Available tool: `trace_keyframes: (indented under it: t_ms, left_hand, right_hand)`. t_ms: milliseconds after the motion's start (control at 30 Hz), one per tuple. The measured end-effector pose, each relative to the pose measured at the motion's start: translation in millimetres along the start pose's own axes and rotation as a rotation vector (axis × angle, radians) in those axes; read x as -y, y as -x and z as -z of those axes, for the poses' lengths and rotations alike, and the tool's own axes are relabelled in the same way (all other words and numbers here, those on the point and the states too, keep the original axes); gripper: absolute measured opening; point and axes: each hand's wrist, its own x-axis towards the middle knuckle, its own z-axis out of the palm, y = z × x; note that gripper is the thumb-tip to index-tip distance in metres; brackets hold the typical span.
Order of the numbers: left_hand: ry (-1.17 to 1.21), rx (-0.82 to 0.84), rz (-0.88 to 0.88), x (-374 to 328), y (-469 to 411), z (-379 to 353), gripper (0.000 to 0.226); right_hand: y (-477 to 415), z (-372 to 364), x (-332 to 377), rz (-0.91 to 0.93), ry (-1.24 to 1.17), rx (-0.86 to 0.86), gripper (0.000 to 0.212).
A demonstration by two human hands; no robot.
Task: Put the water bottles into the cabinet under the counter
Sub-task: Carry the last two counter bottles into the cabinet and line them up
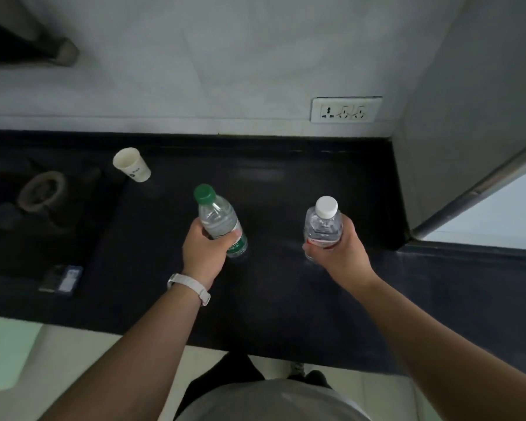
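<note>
While labels stay unreadable, both hands hold bottles.

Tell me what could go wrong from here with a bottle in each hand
Both hands are full: the left hand holds the green-capped bottle, the right hand the white-capped bottle, so opening a cabinet door may be awkward. The green-capped bottle tilts and might slip. The paper cup nearby could get knocked.

No readable text, print on paper cup, bottle labels and blue box too blurred
</note>
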Motion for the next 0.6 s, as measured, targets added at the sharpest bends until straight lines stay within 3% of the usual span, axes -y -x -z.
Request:
trace_keyframes:
  t_ms: [367,600]
  left_hand:
    - [0.086,-0.176,0.061,9.0,40.1,52.0,0.042]
    - [0.139,-0.27,0.071,32.0,74.3,113.3,0.045]
  right_hand:
    - [-0.3,-23.1,5.9,0.098,0.01,-0.092,0.072]
    - [29.5,-58.3,26.7,0.121,0.016,0.028,0.064]
